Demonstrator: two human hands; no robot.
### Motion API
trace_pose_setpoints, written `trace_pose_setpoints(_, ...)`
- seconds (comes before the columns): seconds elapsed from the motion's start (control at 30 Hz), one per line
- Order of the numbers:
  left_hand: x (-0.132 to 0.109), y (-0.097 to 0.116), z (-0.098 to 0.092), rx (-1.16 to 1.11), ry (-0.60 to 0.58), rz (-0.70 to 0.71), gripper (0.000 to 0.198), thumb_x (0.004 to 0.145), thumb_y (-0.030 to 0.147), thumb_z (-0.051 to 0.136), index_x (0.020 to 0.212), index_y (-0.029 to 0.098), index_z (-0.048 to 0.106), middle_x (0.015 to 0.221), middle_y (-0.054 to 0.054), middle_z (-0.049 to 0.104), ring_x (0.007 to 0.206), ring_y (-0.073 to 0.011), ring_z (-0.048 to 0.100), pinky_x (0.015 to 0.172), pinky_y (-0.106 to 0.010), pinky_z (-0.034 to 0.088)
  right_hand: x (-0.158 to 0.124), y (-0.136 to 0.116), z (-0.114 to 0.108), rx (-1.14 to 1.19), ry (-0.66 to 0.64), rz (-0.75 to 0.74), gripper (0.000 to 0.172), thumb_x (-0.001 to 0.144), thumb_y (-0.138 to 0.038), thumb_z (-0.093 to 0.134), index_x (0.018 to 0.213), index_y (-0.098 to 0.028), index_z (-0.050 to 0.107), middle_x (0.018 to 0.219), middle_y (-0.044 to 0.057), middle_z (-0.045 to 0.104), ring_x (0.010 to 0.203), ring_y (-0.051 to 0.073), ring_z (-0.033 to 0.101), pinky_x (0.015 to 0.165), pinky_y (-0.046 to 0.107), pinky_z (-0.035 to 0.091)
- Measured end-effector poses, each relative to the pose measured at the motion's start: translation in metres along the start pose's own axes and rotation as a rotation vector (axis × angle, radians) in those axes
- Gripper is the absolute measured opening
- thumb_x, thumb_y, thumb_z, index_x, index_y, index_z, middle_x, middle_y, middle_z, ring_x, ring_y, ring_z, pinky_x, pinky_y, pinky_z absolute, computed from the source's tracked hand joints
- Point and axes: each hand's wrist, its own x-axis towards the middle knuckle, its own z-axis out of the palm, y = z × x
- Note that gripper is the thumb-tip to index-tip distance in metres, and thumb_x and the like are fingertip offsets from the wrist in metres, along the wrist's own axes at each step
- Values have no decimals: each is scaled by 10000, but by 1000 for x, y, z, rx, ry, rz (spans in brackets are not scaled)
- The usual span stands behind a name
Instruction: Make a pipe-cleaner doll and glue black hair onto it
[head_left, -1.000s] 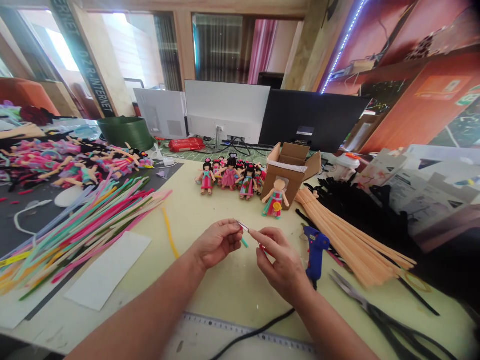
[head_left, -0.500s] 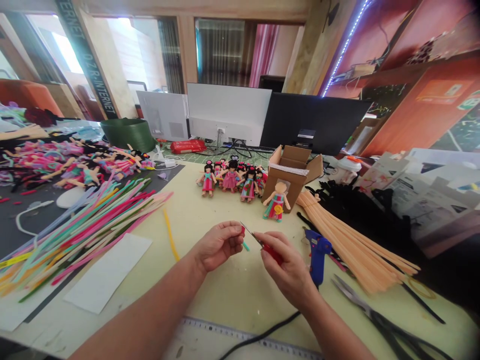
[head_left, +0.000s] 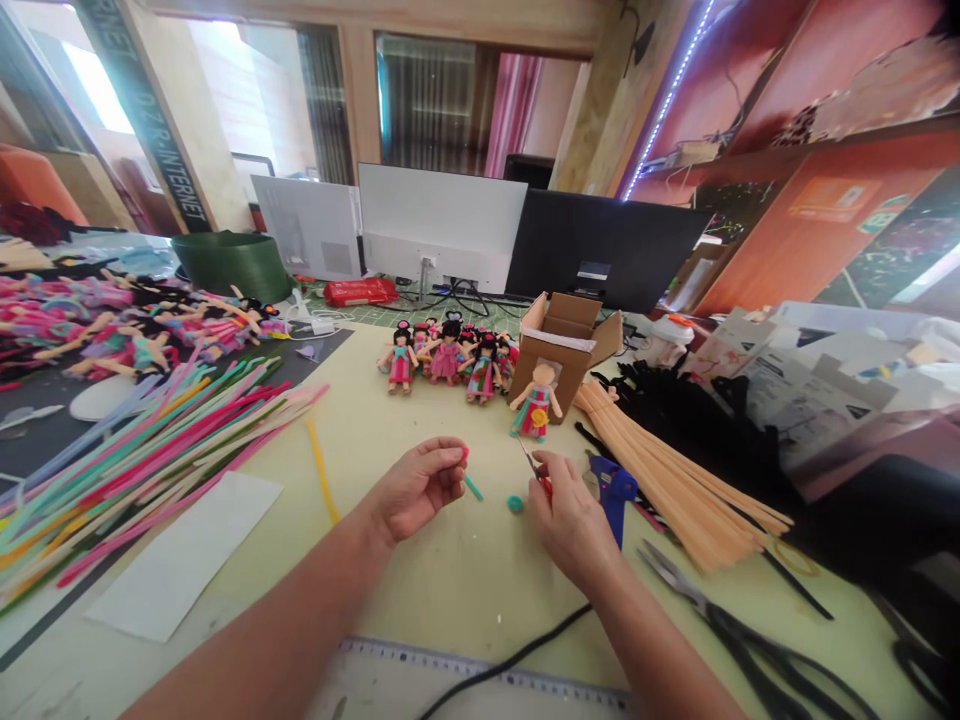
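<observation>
left hand (head_left: 420,488) pinching red piece (head_left: 466,455), right hand (head_left: 573,522) gripping tool (head_left: 531,462)

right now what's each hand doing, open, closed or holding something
Left hand: closed, pinching a small red piece between thumb and fingers.
Right hand: closed, holding small red-handled scissors.

Colorful stems (head_left: 196,440) spread onto our pale yellow tabletop (head_left: 442,590), where we see a white sheet (head_left: 187,560), small dolls (head_left: 446,362) beside a cardboard box (head_left: 574,375), a turquoise coil (head_left: 514,504), a blue glue gun (head_left: 615,490), peach-colored strips (head_left: 675,480) and large black-handled scissors (head_left: 699,603).
</observation>
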Motion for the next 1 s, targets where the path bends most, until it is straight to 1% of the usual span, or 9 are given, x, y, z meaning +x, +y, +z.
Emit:
trace_pose_setpoints(0.13,0,0,0,9,2,8,126,741,75,663,837,141,616,653,13,630,542,-72,602,562,-201,513,1,1,1,-192,-31,44,76,894,-214,441,930,-212,507,915,51,604,691,168,610,554,268,385)
trace_pose_setpoints(0.27,1,-1,0,29,-22,33,147,719,93,697,787,147,578,672,12,638,548,-69,597,561,-192,502,2,0,3,-332,-65,67,122,925,-287,423,898,-216,518,921,56,611,647,174,603,495,269,313)
trace_pose_setpoints(0.43,2,-3,1,121,-48,89,231,690,133,741,808,156,544,696,14,639,558,-61,589,582,-177,481,2,10,9,-424,-53,-70,148,913,-251,464,855,-203,591,932,97,654,833,234,626,630,308,414)
trace_pose_setpoints(0.53,1,-5,2,233,-51,147,275,689,165,750,855,166,531,721,13,640,585,-71,601,598,-181,466,2,18,9,-438,-57,-140,153,896,-198,480,856,-203,628,906,102,682,827,242,615,688,346,428)
trace_pose_setpoints(0.63,-1,-7,5,369,-55,213,338,704,184,732,978,174,535,732,12,633,625,-96,616,630,-211,462,3,19,5,-432,-27,-142,124,853,-183,543,801,-210,653,807,99,692,809,263,580,688,376,411)
trace_pose_setpoints(0.7,-2,-8,6,458,-65,260,396,716,192,714,1066,167,531,740,5,628,647,-107,614,654,-233,462,5,14,1,-320,10,-150,147,846,-168,543,818,-212,680,834,101,697,812,256,562,715,385,410)
trace_pose_setpoints(0.77,-2,-10,7,533,-86,306,429,727,203,698,1116,154,522,746,1,622,668,-116,609,684,-256,466,6,3,-2,-78,-2,-151,198,872,-182,503,892,-210,698,905,92,697,836,238,570,759,376,424)
trace_pose_setpoints(0.9,-1,-13,8,662,-110,368,455,748,228,673,1158,147,493,730,11,610,674,-121,596,679,-264,457,7,-26,-3,464,-210,-28,229,900,-294,480,954,-206,685,882,43,698,815,186,611,729,293,456)
trace_pose_setpoints(1.0,-1,-14,8,719,-107,388,451,748,218,669,1158,149,495,724,18,600,659,-112,574,639,-246,436,7,-38,-1,549,-273,71,174,856,-322,545,878,-206,673,765,10,676,701,156,583,634,261,432)
